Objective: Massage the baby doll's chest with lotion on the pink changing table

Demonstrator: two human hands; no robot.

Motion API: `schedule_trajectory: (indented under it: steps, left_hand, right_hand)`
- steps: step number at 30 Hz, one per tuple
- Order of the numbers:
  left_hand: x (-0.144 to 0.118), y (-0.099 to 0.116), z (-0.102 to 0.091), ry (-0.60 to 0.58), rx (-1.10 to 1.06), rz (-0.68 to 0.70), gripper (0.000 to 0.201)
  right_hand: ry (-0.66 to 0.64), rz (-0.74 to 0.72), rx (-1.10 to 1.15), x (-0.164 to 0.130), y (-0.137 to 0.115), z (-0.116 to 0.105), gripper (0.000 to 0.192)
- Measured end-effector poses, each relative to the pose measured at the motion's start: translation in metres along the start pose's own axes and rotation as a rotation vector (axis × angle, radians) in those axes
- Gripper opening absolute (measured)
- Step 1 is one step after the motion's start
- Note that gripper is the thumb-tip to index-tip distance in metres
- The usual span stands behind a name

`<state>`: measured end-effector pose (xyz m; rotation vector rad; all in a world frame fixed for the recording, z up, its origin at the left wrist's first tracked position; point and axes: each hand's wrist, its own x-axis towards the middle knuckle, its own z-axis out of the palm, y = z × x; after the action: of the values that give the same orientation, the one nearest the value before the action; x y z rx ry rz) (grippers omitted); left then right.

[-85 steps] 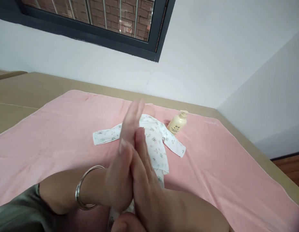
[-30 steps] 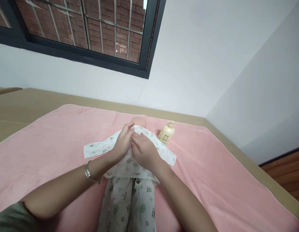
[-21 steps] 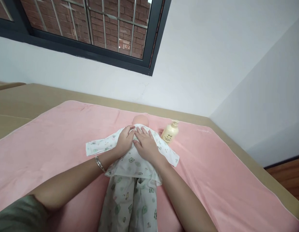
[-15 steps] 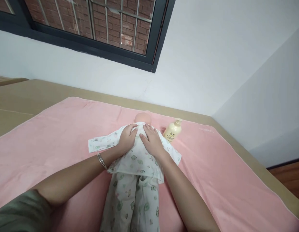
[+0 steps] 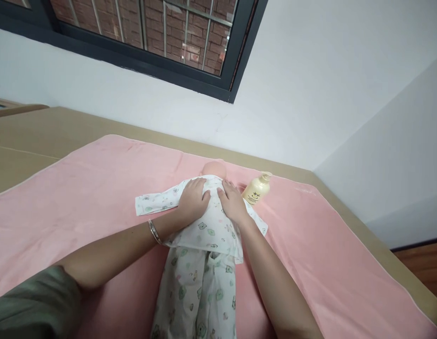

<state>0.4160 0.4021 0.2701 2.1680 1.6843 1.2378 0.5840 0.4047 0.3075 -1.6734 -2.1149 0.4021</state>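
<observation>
A baby doll lies stretched out on a pink blanket (image 5: 303,254), its bare head (image 5: 214,169) at the far end. It wears a white printed top (image 5: 207,230) and matching trousers (image 5: 190,287), with the sleeves spread to both sides. My left hand (image 5: 193,201) rests flat on the left side of the doll's upper body, fingers extended. My right hand (image 5: 233,200) lies flat on the opposite side near the shoulder, thumb apart from the fingers. A pale yellow pump bottle (image 5: 257,188) is just beyond my right hand, beside the doll.
The blanket covers most of a tan surface (image 5: 84,120) that meets a white wall (image 5: 190,110). Above is a dark-framed window (image 5: 148,66) with bars and brickwork behind it. At the lower right edge there is a brown wooden panel (image 5: 423,263).
My hands have slid apart from the middle of the doll's chest towards its sides. The view has shifted slightly. The doll and bottle stay in place.
</observation>
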Motion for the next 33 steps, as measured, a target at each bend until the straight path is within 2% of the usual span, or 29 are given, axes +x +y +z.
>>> schedule_trajectory:
  steps: [4,8,14,17,19,23,25,29,33]
  left_hand:
    - [0.009,-0.002,-0.002,-0.143,0.146,-0.069,0.053]
    - [0.008,0.002,-0.008,-0.176,0.257,0.048,0.048]
    - [-0.016,0.022,-0.008,-0.108,0.402,0.214,0.047]
    - [-0.017,0.025,-0.009,-0.131,0.389,0.251,0.047]
    - [-0.009,0.022,-0.014,-0.167,0.351,0.221,0.045]
    - [0.014,0.01,-0.023,-0.276,0.277,0.06,0.037]
    - [0.017,0.007,-0.023,-0.268,0.289,0.062,0.038]
    - [0.001,0.015,-0.018,-0.143,0.424,0.192,0.042]
    - [-0.017,0.027,-0.016,-0.194,0.549,0.417,0.036]
  right_hand:
    - [0.026,0.037,-0.095,-0.013,-0.02,0.005,0.059]
    - [0.058,0.021,-0.115,-0.027,-0.037,0.01,0.06]
    - [-0.02,-0.03,-0.051,-0.014,-0.021,-0.002,0.057]
    - [-0.012,-0.003,-0.064,-0.01,-0.018,-0.005,0.057]
    - [0.001,0.028,-0.124,-0.014,-0.024,-0.003,0.057]
    - [0.025,0.067,-0.245,-0.031,-0.049,0.002,0.05]
    - [0.028,0.066,-0.251,-0.037,-0.056,0.002,0.045]
    - [0.028,0.06,-0.172,-0.031,-0.047,-0.005,0.038]
    - [0.009,-0.007,-0.081,-0.01,-0.023,-0.01,0.033]
